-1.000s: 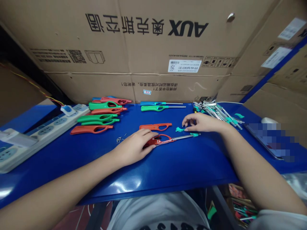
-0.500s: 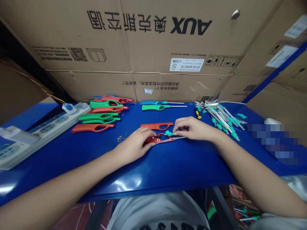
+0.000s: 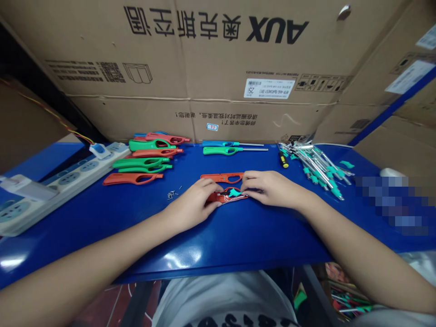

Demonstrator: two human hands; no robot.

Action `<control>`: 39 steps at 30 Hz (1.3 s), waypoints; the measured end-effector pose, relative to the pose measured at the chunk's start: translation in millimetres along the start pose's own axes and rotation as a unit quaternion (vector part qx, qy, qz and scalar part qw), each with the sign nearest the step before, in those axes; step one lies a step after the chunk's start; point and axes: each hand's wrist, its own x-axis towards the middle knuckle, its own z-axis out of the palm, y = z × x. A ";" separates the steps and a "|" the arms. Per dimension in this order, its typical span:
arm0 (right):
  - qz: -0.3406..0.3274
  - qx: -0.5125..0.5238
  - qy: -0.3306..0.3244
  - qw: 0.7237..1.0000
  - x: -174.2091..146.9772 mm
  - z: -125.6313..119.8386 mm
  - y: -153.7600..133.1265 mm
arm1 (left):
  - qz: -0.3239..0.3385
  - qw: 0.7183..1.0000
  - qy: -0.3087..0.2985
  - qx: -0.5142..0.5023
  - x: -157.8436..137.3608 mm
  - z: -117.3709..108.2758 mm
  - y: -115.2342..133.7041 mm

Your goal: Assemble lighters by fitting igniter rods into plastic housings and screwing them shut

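My left hand (image 3: 192, 205) pinches the rear end of an opened orange lighter half-shell (image 3: 229, 200) on the table. White wire and a small black part (image 3: 225, 192) show inside the shell. A teal trigger (image 3: 235, 193) lies in the shell's loop, with the fingertips of my right hand (image 3: 269, 188) closed at its right end. My right fingers also cover the shell's front end. Just behind lies the matching orange half-shell (image 3: 221, 177), its right tip partly hidden by my right hand.
Red, green and orange lighter handles (image 3: 146, 144) lie at left near a power strip (image 3: 68, 184). Small screws (image 3: 172, 195) are scattered by my left hand. Two lighters with metal tubes (image 3: 221, 151), a yellow-black screwdriver (image 3: 283, 159) and a pile of metal tubes (image 3: 318, 165) lie behind.
My right hand has moved left and down, bringing the teal trigger into the shell's loop. The metal tube at the shell's front is now covered by that hand. My left hand keeps its hold.
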 end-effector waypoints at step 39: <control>-0.057 -0.040 0.044 0.997 7.6 21.9 -7.8 | -0.015 1.000 -0.008 0.019 -1.5 0.7 3.0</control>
